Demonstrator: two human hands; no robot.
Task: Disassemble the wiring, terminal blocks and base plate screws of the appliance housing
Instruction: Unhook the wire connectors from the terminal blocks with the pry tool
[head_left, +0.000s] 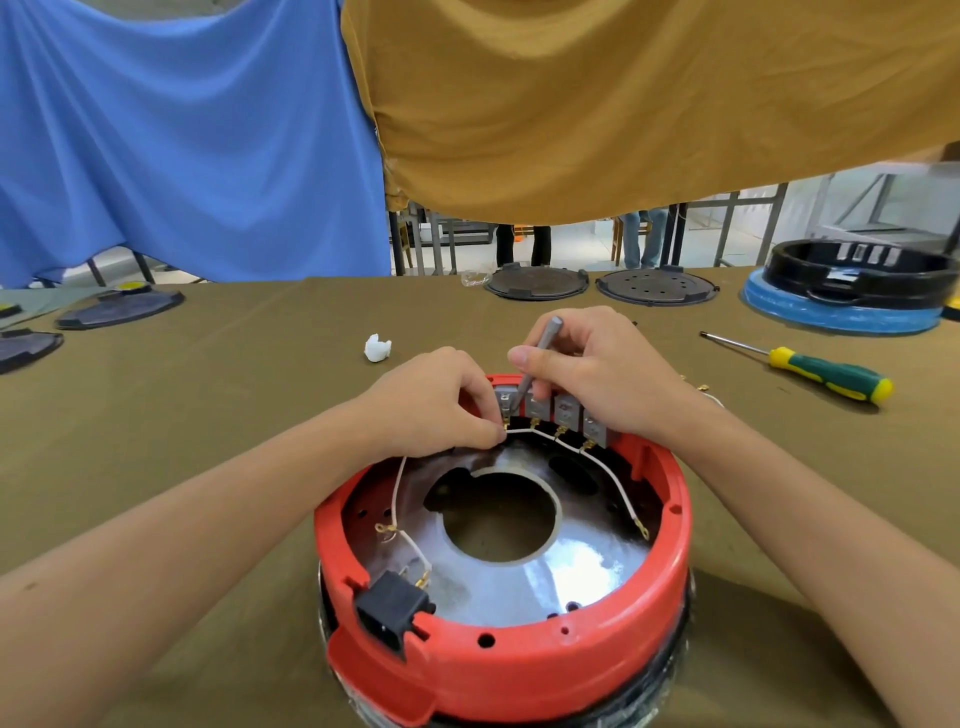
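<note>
The red appliance housing (506, 613) sits upturned near the front edge of the olive surface (234, 374). At its far rim, the left hand (434, 402) pinches a white wire (519, 430) at the grey terminal blocks (566, 413). The right hand (597, 364) curls its fingers round a grey tool (540, 356). A screwdriver (810, 364) lies well apart, with open cloth on both sides.

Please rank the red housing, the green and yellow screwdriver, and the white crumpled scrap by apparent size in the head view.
1. red housing, though nearest the camera
2. screwdriver
3. white scrap
</note>
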